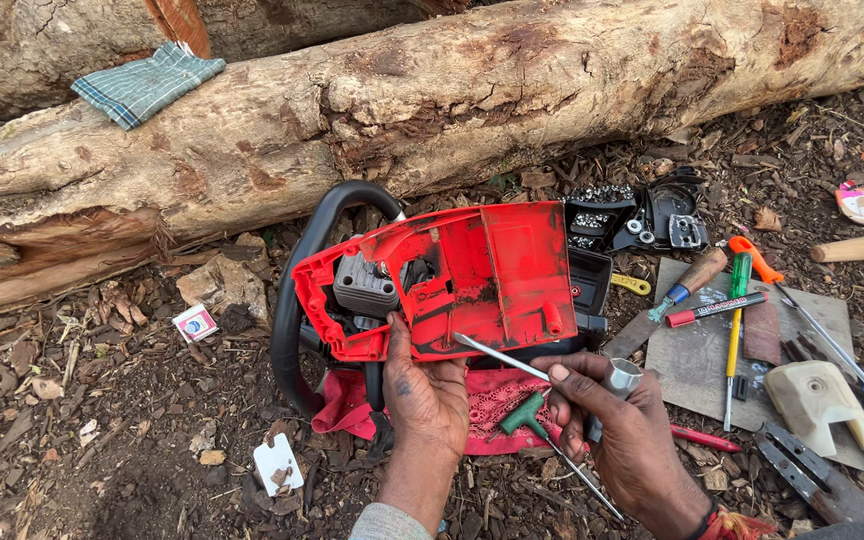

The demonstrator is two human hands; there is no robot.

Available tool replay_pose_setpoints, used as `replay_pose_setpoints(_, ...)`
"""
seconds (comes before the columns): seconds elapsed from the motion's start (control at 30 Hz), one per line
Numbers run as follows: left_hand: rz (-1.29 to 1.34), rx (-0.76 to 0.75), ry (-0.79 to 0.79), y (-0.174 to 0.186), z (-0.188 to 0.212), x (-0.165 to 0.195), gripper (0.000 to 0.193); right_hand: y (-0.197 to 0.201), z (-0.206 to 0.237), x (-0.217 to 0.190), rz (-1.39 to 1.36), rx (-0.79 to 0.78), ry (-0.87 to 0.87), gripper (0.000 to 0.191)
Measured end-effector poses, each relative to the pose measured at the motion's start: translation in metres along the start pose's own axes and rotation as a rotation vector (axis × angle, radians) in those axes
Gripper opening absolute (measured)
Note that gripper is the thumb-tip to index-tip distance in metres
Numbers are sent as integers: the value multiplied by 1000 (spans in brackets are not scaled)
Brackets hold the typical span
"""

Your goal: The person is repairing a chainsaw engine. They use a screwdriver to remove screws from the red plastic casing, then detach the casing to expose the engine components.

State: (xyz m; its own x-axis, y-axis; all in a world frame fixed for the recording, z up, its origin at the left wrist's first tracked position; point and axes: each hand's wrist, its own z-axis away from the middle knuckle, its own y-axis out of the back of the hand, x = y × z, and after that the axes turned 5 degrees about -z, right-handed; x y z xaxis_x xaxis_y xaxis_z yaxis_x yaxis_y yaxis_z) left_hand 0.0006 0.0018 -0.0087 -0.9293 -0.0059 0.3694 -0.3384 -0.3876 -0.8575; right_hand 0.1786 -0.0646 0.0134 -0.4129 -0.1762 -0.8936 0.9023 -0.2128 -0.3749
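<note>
Both hands sit lowest in frame, over bark-littered ground. Right hand (620,432) holds several tools at once: fingers wrapped around a silver socket wrench (620,378), with a green T-handle driver (526,413) pinched under the thumb and a thin metal rod (500,356) angled up-left toward the saw. Left hand (430,392) grips the lower edge of the red chainsaw housing (482,275), thumb on its face, fingers curled underneath. Housing stands tilted on edge, inner side facing the camera, grey engine cylinder (364,283) exposed at its left. Black loop handle (304,290) wraps round the left side. Red cloth (497,405) lies under the saw, touching it.

Big log (432,100) runs across the ground just behind the saw; folded plaid cloth (147,83) on top near its left end. Right of the saw: black clutch cover (652,215), then a flat grey board (697,355) carrying a red marker (717,308), green-handled screwdriver (737,320) and wood-handled file (687,285). Cream plastic cover (817,398) at the board's right edge. Small matchbox (195,322) on the ground left of the saw.
</note>
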Motion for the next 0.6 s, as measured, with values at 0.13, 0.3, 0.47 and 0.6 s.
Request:
replay_pose_setpoints(0.13,-24,49,7,-1,1,0,40,1,2,3,-45,-39,-20,27)
replay_pose_setpoints(0.3,-14,37,4,-1,0,-1,39,4,1,3,-71,-71,-13,28)
replay_pose_setpoints(0.47,-7,33,12,2,-1,-1,39,2,-1,2,-53,-30,-27,28)
replay_pose_setpoints(0.6,-23,63,11,2,-3,-2,35,1,2,1,-65,-103,-38,27)
